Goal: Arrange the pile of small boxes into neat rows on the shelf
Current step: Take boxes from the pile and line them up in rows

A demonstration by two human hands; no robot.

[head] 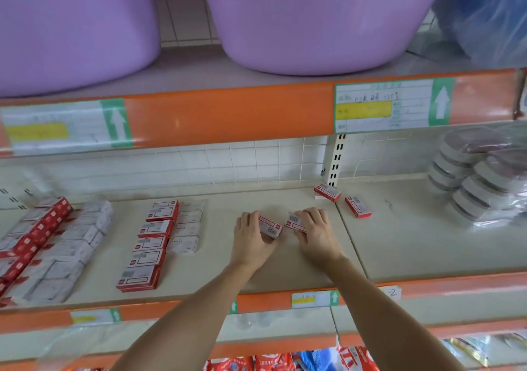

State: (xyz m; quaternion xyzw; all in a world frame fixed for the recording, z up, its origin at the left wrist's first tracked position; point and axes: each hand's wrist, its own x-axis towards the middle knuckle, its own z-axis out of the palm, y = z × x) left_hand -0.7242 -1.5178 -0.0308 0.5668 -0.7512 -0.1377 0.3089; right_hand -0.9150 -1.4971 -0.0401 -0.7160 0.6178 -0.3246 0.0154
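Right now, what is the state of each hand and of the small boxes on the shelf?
left hand: holds one small box
right hand: holds another box
two loose boxes: lying askew near the back, not in a row
red box row: lined up front to back

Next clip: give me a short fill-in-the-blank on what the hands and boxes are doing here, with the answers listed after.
1. Each hand, the left hand and the right hand, holds ____ small box.
2. ____ loose boxes, the far box and the near box, lie near the slotted upright.
3. The neat row of boxes lies to the ____ of both hands.
4. The tubs on the upper shelf are ____.

Answers: one; two; left; purple
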